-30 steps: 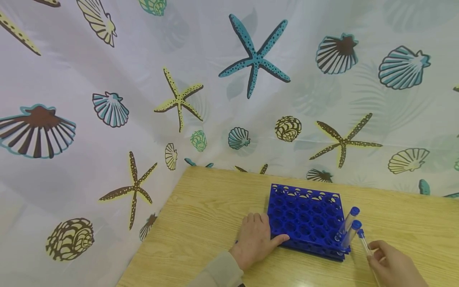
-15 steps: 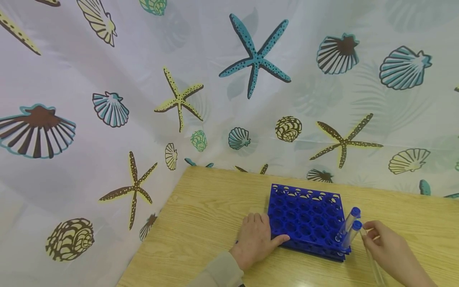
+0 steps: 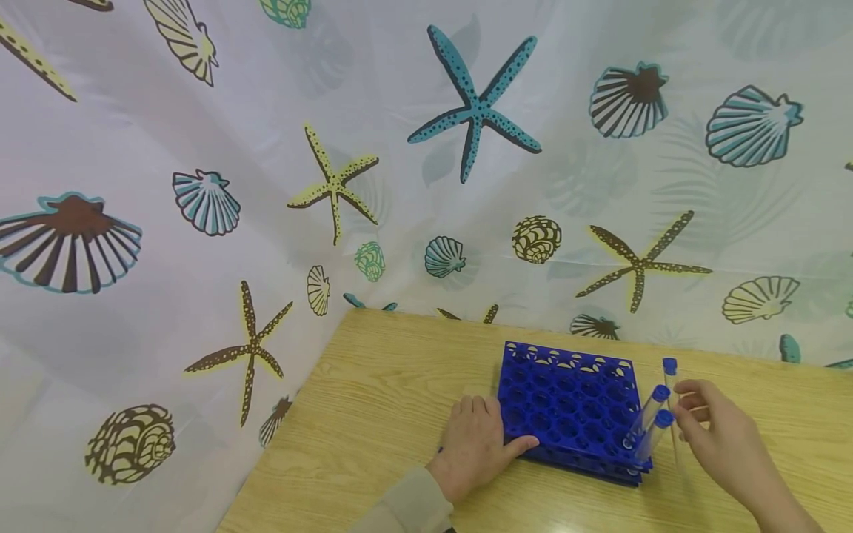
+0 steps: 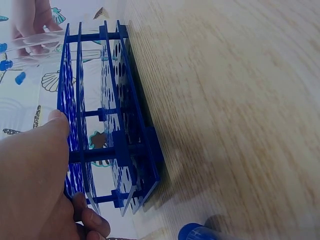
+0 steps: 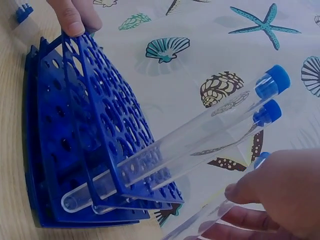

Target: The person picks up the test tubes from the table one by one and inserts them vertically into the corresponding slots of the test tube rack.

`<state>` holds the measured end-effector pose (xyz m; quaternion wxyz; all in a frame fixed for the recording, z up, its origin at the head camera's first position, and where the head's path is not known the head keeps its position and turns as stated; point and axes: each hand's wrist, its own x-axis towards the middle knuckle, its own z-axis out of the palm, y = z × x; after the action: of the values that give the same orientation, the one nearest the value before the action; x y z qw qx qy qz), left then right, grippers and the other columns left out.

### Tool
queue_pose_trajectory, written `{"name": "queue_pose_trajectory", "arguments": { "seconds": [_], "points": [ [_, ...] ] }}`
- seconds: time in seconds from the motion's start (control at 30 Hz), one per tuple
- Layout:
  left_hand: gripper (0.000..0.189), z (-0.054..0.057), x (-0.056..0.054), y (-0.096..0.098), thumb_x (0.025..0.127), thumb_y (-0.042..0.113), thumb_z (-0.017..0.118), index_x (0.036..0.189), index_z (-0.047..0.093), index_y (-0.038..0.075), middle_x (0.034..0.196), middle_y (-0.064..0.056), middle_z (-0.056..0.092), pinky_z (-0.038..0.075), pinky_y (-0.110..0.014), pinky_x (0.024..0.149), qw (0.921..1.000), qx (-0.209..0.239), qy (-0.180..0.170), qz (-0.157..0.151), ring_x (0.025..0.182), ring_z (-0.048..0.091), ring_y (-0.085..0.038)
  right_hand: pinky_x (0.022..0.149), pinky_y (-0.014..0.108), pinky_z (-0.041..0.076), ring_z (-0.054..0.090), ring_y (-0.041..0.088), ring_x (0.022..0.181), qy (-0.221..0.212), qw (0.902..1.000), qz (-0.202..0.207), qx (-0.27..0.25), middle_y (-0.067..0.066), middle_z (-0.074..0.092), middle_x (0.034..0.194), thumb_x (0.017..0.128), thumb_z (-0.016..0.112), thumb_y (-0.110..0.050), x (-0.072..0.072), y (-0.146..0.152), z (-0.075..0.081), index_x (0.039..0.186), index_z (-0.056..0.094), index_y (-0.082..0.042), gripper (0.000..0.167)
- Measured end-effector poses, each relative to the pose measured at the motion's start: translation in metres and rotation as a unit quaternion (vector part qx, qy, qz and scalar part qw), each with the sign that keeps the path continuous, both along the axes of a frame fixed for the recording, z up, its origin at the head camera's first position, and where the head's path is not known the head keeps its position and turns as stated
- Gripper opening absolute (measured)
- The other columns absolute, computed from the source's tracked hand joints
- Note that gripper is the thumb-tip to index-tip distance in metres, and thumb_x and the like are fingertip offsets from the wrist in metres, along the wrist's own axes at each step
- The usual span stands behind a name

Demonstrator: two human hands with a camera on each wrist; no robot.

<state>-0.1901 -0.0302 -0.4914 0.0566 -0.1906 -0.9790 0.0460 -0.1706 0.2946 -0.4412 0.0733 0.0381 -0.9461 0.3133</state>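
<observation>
Though beside the rack (image 3: 577, 397), one tube (image 3: 670, 376) in right hand (image 3: 721, 438).

A pale cloth (image 3: 373, 89) printed with starfish (image 3: 477, 109) and seashells (image 3: 751, 127) hangs behind a light wood-grain table (image 3: 386, 385).

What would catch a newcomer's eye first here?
Probably the big blue starfish printed on the cloth at the back. Then the blue rack on the table, gripped by the left hand, two capped tubes in its right end. A third tube is in the right hand beside them.
</observation>
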Motion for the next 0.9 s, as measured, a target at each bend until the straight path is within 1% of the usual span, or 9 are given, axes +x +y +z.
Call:
{"name": "queue_pose_trajectory", "arguments": {
  "seconds": [0.1,0.2,0.3,0.43,0.5,0.6,0.67,0.77,0.9],
  "points": [
    [0.078,0.0,0.0,0.0,0.088,0.082,0.013,0.089,0.05,0.014,0.073,0.0,0.045,0.034,-0.026,0.065,1.0,0.001,0.005,-0.002,0.066,0.037,-0.015,0.056,0.019,0.051,0.05,-0.015,0.079,0.049,0.9988,-0.004,-0.006,0.024,0.063,0.107,0.102,0.054,-0.012,-0.001,-0.004,0.002,0.126,0.05,0.005,0.03],
    [0.078,0.001,0.001,-0.001,0.088,0.082,0.014,0.088,0.05,0.014,0.073,0.0,0.045,0.033,-0.026,0.065,1.0,0.004,0.006,-0.002,0.066,0.037,-0.015,0.059,0.012,0.05,0.041,-0.025,0.083,0.092,0.9955,-0.002,-0.02,0.022,0.061,0.109,0.101,0.054,-0.008,-0.002,-0.008,0.006,0.125,0.05,0.005,0.028],
    [0.078,0.001,0.001,-0.001,0.088,0.083,0.014,0.088,0.05,0.014,0.073,0.0,0.046,0.034,-0.027,0.065,1.0,0.0,0.006,-0.001,0.066,0.038,-0.016,0.063,0.004,0.046,0.041,-0.027,0.085,0.127,0.9913,0.002,-0.037,0.021,0.06,0.11,0.101,0.053,-0.004,-0.004,-0.012,0.009,0.125,0.049,0.005,0.026],
    [0.078,0.0,-0.001,0.0,0.088,0.083,0.013,0.088,0.05,0.014,0.073,0.0,0.046,0.034,-0.027,0.065,1.0,-0.005,0.003,0.0,0.066,0.038,-0.016,0.067,-0.001,0.044,0.041,-0.028,0.091,0.162,0.9848,0.006,-0.062,0.018,0.058,0.11,0.1,0.053,-0.001,-0.006,-0.018,0.01,0.123,0.049,0.006,0.025],
    [0.078,0.0,-0.001,0.0,0.088,0.083,0.012,0.088,0.05,0.014,0.073,0.0,0.045,0.034,-0.026,0.065,1.0,-0.006,0.002,0.0,0.066,0.038,-0.016,0.07,-0.002,0.043,0.041,-0.027,0.094,0.177,0.9817,0.003,-0.07,0.013,0.057,0.108,0.099,0.055,-0.001,-0.008,-0.021,0.011,0.122,0.049,0.006,0.025],
    [0.079,0.0,-0.001,0.0,0.087,0.083,0.012,0.088,0.05,0.014,0.074,0.0,0.046,0.033,-0.026,0.065,1.0,-0.005,0.0,0.001,0.066,0.038,-0.016,0.072,-0.003,0.041,0.042,-0.026,0.097,0.195,0.978,-0.002,-0.075,0.0,0.055,0.105,0.099,0.056,-0.002,-0.009,-0.025,0.011,0.12,0.049,0.004,0.024],
    [0.079,0.0,0.0,0.0,0.087,0.083,0.013,0.088,0.05,0.014,0.073,0.0,0.045,0.033,-0.026,0.065,1.0,-0.003,0.0,0.001,0.066,0.037,-0.016,0.074,-0.004,0.04,0.043,-0.024,0.098,0.198,0.9772,-0.001,-0.076,-0.006,0.052,0.103,0.099,0.056,-0.003,-0.01,-0.026,0.011,0.12,0.049,0.002,0.023],
    [0.078,0.001,0.0,0.0,0.088,0.083,0.014,0.089,0.05,0.014,0.074,0.0,0.046,0.033,-0.026,0.065,1.0,0.0,-0.005,0.002,0.067,0.038,-0.016,0.075,-0.005,0.038,0.043,-0.024,0.1,0.189,0.9783,0.007,-0.084,-0.005,0.052,0.106,0.1,0.055,-0.005,-0.011,-0.027,0.011,0.12,0.048,0.001,0.022],
    [0.08,0.002,0.0,0.0,0.087,0.084,0.013,0.091,0.051,0.013,0.076,-0.001,0.048,0.035,-0.027,0.067,0.9998,0.003,-0.021,0.006,0.069,0.039,-0.016,0.078,-0.004,0.04,0.045,-0.022,0.101,0.183,0.9776,0.022,-0.102,-0.005,0.053,0.105,0.099,0.055,-0.001,-0.013,-0.027,0.008,0.118,0.048,0.001,0.02]
  ]
}}
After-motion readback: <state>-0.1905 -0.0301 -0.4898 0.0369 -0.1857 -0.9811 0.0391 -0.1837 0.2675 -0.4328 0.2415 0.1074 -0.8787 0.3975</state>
